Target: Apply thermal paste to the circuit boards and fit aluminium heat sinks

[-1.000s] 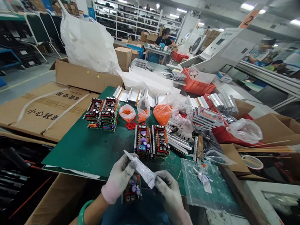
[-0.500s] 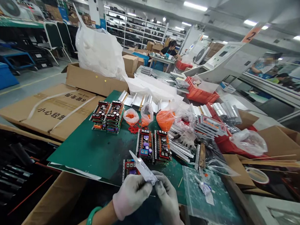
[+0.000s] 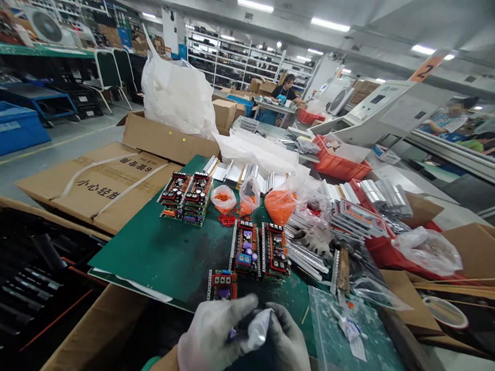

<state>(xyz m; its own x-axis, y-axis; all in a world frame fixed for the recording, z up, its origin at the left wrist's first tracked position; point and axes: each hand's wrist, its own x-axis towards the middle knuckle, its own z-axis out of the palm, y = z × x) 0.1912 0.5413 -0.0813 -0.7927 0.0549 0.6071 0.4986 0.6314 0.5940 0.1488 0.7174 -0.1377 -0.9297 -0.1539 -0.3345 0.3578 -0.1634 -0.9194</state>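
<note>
Both hands wear pale gloves and meet at the bottom edge over the green mat. My left hand and my right hand are closed together on a small white tube, tilted down between the fingers. A circuit board lies flat just beyond my left fingertips. Two more boards lie side by side past it, and a stack of boards sits at the mat's far left.
Bags of orange parts, metal strips and red bins crowd the right side. Flat cardboard lies to the left, a box of black parts at lower left. A person works at a far table.
The view has tilted up, so my hands sit lower in the picture. The tube has swung from pointing up-left to lying down between my fingers. The near board now lies uncovered.
</note>
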